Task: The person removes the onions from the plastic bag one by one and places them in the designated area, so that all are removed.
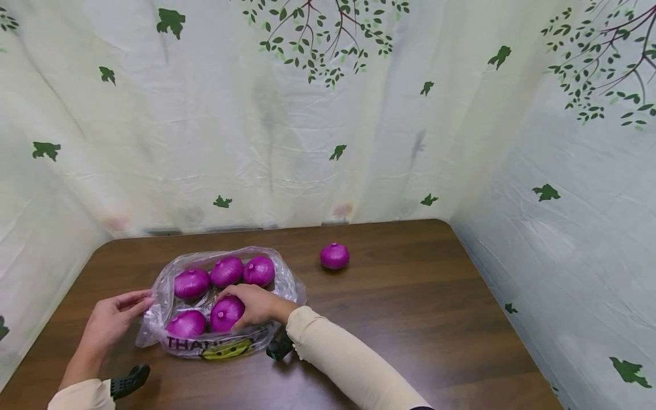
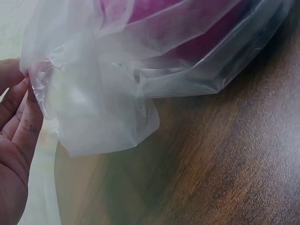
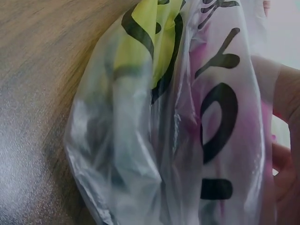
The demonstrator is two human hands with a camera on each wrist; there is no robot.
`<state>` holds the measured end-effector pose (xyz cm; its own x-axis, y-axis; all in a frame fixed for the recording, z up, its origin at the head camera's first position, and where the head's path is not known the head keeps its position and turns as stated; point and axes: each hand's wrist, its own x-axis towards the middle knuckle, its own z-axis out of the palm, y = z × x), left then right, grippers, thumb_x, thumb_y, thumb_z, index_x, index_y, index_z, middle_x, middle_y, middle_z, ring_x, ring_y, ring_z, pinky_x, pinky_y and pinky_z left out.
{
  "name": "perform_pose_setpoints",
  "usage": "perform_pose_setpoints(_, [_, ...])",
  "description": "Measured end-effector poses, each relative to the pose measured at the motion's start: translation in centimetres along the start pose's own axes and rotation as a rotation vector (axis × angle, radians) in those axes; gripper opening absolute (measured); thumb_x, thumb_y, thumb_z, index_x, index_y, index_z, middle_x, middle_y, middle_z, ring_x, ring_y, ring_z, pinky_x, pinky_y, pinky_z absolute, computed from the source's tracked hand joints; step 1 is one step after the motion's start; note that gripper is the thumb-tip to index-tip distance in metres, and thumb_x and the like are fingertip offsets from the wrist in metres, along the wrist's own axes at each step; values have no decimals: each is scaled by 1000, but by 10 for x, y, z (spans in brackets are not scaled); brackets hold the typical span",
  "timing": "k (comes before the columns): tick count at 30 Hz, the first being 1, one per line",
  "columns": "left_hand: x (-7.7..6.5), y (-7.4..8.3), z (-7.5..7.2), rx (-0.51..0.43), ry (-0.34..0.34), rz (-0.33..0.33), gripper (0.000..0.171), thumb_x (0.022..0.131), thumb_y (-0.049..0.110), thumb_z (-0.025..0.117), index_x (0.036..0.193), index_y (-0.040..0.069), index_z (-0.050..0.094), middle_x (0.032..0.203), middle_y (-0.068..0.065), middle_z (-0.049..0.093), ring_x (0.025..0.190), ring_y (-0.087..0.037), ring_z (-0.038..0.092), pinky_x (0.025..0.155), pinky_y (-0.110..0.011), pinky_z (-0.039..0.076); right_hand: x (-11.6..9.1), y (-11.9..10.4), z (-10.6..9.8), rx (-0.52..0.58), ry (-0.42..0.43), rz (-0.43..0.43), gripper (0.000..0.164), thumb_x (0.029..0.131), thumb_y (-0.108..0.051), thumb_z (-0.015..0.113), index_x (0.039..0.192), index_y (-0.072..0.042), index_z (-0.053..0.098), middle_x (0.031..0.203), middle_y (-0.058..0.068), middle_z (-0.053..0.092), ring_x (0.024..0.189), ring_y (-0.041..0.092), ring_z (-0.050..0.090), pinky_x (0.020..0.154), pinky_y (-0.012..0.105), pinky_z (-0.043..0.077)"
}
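Note:
A clear plastic bag (image 1: 289, 279) with dark lettering and a yellow print lies open on the wooden table, holding several purple onions (image 1: 192, 283). My right hand (image 1: 258, 304) reaches into the bag and grips the front-middle onion (image 1: 226, 314), thumb and fingers around its right side. In the right wrist view the bag wall (image 3: 220, 117) hides most of that hand. At the bag's left edge, my left hand (image 1: 110, 319) pinches the plastic; in the left wrist view the fingers (image 2: 28, 112) hold the crumpled film (image 2: 98, 108).
One more purple onion (image 1: 335, 256) sits outside the bag, toward the back of the wooden table (image 1: 410, 319). Pale curtains (image 1: 287, 125) printed with green leaves hang behind the table and along its sides.

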<state>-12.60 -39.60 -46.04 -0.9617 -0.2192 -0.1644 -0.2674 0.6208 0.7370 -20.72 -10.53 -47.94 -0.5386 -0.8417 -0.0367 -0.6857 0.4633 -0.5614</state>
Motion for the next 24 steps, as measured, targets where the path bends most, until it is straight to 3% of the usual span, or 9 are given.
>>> perform_pose_setpoints(3, [0, 1, 0, -1, -3, -13, 68, 91, 48, 61, 130, -8, 54, 128, -30, 55, 78, 16, 46, 78, -40, 51, -1, 2, -2, 11, 11, -6, 66, 72, -27, 86, 129, -19, 54, 130, -5, 57, 116, 2, 50, 94, 11, 35])
perform_pose_setpoints(10, [1, 0, 0, -3, -5, -18, 69, 91, 48, 61, 130, -8, 53, 130, -31, 53, 78, 15, 45, 82, -51, 49, -7, 5, -9, 57, 33, 7, 65, 71, -26, 87, 128, -20, 56, 128, -5, 58, 113, 4, 52, 92, 12, 38])
perform_pose_setpoints(16, [3, 0, 0, -1, 3, -4, 68, 92, 47, 61, 130, -8, 54, 128, -30, 55, 77, 16, 46, 76, -42, 52, -14, 8, -16, 118, 52, 16, 64, 71, -23, 87, 126, -18, 56, 126, -4, 58, 112, 4, 52, 92, 15, 39])
perform_pose_setpoints(24, [2, 0, 0, 5, 9, 23, 64, 93, 43, 61, 128, -10, 55, 124, -31, 57, 75, 17, 47, 62, -15, 48, -23, 11, -26, 177, 91, 20, 65, 68, -20, 88, 124, -16, 56, 124, 2, 59, 110, 7, 53, 92, 18, 41])
